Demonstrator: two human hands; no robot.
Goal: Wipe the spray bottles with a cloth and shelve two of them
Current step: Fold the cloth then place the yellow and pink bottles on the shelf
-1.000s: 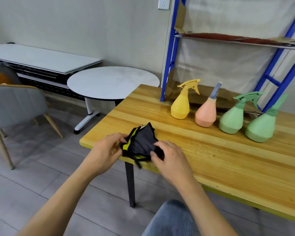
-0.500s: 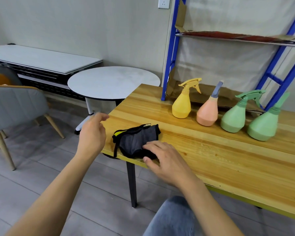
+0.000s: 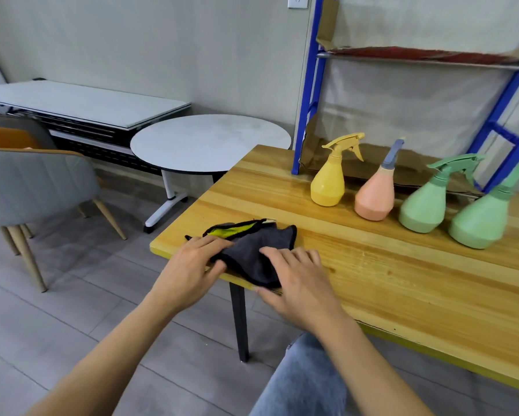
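Cloth (image 3: 252, 243) beneath left hand (image 3: 189, 265), right hand (image 3: 300, 280); seemingly pressed.

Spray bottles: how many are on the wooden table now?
4, in a row at the back of the wooden table, before the blue rack: yellow spray bottle, pink spray bottle, left green spray bottle, right green spray bottle. More could sit past the right frame edge.
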